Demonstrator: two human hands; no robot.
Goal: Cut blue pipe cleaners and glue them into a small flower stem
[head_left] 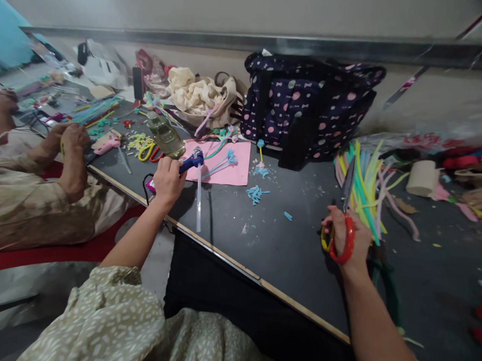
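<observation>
My left hand (169,179) is wrapped round the handle of a blue glue gun (192,160), over the near edge of a pink sheet (240,167). A clear glue stick (199,203) hangs down from the gun. On the sheet lie blue fluffy-tipped stems (229,158). Over on the right, my right hand (349,239) holds scissors (348,189) by their red and yellow handles, blades pointing away from me. Beside them lies a bundle of pastel pipe cleaners (363,188). Between my hands are cut blue pieces (256,194) and a yellow-stemmed piece with a blue top (261,145).
A dark patterned bag (301,106) stands against the wall. Behind my left hand are a bottle (165,133) and a cloth bag (193,92). A co-worker's hands (74,142) are at the left, near a pink glue gun (108,142). A cardboard roll (422,178) sits at right.
</observation>
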